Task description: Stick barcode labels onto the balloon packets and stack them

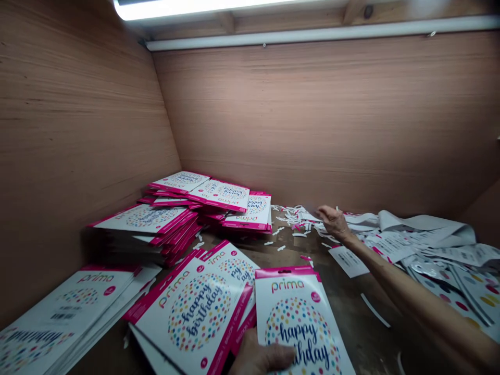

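At the bottom centre, my left hand point(261, 357) grips a "happy birthday" balloon packet point(291, 307), its thumb across the printed front. The packet has a pink top edge with a hang hole. Far out to the right, my right hand point(334, 221) is closed above a heap of white paper scraps point(297, 213); whatever it may hold is too small to make out. Just left of the held packet lie overlapping packets point(199, 307) of the same print. A white barcode label sheet point(349, 260) lies below my right wrist.
Stacks of finished-looking packets point(152, 219) stand against the left and back walls. Flat printed packets point(74, 307) lie at the lower left. A curled white label strip point(425, 229) and dotted packets point(464, 291) lie at the right. Wooden panels point(312, 120) enclose the bench under a lamp point(187, 8).
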{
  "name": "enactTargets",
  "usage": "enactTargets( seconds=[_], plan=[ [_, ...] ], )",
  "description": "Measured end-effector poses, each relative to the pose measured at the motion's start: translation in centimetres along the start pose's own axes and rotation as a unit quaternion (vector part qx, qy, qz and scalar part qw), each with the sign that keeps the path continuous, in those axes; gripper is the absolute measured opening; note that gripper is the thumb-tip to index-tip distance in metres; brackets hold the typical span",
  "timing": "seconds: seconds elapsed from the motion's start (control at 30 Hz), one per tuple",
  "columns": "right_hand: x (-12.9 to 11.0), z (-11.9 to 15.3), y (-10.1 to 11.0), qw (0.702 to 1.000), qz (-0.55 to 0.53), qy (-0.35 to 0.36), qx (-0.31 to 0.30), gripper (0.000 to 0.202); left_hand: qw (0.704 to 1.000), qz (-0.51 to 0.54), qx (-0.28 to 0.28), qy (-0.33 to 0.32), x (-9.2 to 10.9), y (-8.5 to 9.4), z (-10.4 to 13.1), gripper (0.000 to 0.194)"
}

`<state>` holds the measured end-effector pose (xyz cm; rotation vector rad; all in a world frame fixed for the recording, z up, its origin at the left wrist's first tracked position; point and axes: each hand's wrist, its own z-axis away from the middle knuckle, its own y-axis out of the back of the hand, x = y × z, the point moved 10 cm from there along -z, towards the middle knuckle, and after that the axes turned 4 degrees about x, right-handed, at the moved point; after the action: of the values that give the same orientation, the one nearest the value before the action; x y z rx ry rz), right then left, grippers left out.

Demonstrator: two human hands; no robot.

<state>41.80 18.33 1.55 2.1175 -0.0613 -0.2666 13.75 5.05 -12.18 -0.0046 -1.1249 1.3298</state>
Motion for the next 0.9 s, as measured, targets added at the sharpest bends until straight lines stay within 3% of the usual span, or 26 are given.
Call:
enactTargets(
  seconds=[0.07, 0.13, 0.2, 0.27, 0.37, 0.47, 0.57, 0.7, 0.8, 0.9],
  plan=[
    [-2.8, 1.3, 4.2, 0.999, -0.034, 0.008, 0.014, 0.036, 0.999, 0.04, 0.01, 0.019, -0.2, -0.9, 0.6, 0.044],
    [-6.4, 3.6, 7.5, 0.996, -0.077, 0.045, -0.019, 0.032, 0.998, 0.063, 0.018, 0.024, -0.1, -1.5, 1.1, 0.041],
    [-11.0, 7.4, 7.9, 0.965, -0.148, 0.13, -0.171, 0.026, 0.997, 0.072, 0.013, 0.023, 0.0, -2.0, 1.4, 0.043],
    [-13.6, 11.3, 7.5, 0.936, -0.154, 0.156, -0.276, 0.021, 0.998, 0.068, 0.005, 0.016, 0.1, -2.3, 1.6, 0.045],
    [-14.4, 15.0, 5.4, 0.926, -0.129, 0.117, -0.334, 0.011, 0.999, 0.053, 0.005, -0.012, 0.4, -2.0, 1.6, 0.045],
    [-14.5, 16.2, 3.6, 0.932, -0.131, 0.071, -0.331, 0.008, 0.998, 0.047, 0.008, -0.028, 0.5, -1.7, 1.5, 0.045],
    [-15.3, 16.3, 3.3, 0.941, -0.127, 0.065, -0.306, 0.007, 0.998, 0.043, 0.005, -0.035, 0.4, -1.9, 1.7, 0.042],
    [-16.0, 16.7, 5.2, 0.952, -0.132, 0.068, -0.269, 0.009, 0.995, 0.037, 0.017, -0.093, 1.1, -2.2, 2.8, 0.041],
    [-15.1, 17.2, 7.8, 0.956, -0.184, 0.057, -0.222, 0.016, 0.983, 0.011, 0.008, -0.185, 3.7, -3.1, 5.1, 0.041],
    [-13.3, 18.6, 9.6, 0.939, -0.279, 0.032, -0.199, 0.023, 0.968, -0.119, -0.028, -0.218, 7.0, -5.3, 7.4, 0.034]
  ],
)
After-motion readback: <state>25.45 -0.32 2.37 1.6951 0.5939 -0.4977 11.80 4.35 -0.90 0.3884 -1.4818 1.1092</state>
